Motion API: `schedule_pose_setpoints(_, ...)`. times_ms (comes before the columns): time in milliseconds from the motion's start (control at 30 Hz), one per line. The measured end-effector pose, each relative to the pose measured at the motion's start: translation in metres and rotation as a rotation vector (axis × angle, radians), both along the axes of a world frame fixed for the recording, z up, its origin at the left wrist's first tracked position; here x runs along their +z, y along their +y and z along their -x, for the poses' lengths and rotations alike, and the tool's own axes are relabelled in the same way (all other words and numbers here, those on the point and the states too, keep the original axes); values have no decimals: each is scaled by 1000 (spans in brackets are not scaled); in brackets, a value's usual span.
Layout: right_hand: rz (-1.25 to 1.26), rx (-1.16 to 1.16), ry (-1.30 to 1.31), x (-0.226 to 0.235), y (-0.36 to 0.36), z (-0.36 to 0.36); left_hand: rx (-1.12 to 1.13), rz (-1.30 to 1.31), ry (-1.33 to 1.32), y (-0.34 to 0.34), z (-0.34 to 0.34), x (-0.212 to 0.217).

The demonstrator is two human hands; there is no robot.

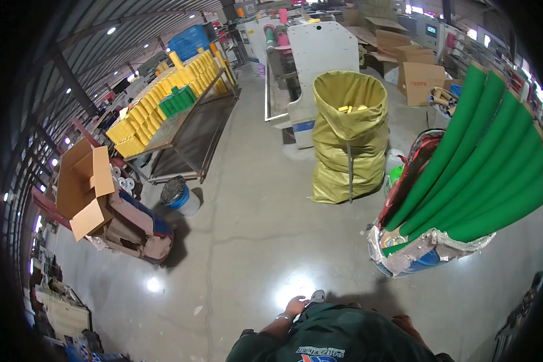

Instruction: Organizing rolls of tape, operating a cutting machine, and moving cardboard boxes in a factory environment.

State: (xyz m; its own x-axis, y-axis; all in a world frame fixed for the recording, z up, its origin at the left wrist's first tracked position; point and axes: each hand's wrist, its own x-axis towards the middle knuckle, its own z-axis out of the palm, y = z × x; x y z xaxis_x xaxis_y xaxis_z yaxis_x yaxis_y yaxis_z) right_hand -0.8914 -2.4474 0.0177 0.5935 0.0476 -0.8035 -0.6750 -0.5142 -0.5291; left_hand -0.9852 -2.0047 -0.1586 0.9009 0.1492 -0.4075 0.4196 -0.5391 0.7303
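My left hand (295, 306) hangs low beside my dark green shirt (344, 329), fingers partly extended and no object visible in it. A band circles that wrist, and the tip of a grey shoe (318, 295) shows just beside the fingers. On the other side of my body, my right hand (401, 320) is only partly seen; its fingers are too hidden to read. Neither hand touches any of the goods around me. Ahead stands a tall yellow woven sack (350, 163) with a few yellow pieces inside. Long green rolls (464, 163) lean in a blue drum (425, 260) to the right.
At left, an open cardboard box (81, 181) tops a padded drum (142, 226), with a dark-filled bucket (181, 196) nearby. Yellow rolls (157, 102) and several green ones (178, 101) cover a metal rack (202, 99). A white machine (323, 51) and cartons (422, 81) stand beyond.
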Motion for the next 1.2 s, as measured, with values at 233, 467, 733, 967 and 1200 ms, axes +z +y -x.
schedule_pose_setpoints(233, -39, -45, 15, -11, -8, 2, 296, 267, 301, -15, -15, 17)
schedule_pose_setpoints(467, 2, -112, 59, -3, -9, 4, 271, 245, 295, -17, -19, 22)
schedule_pose_setpoints(733, 17, -84, 45, 10, -5, 7, 280, 293, 265, -15, -12, 1)
schedule_pose_setpoints(967, -8, -98, 37, 1, -11, 10, 258, 183, 244, -19, -11, 10)
schedule_pose_setpoints(1200, -21, -135, 42, 0, -13, 11, 144, 248, 243, -23, -20, 54)
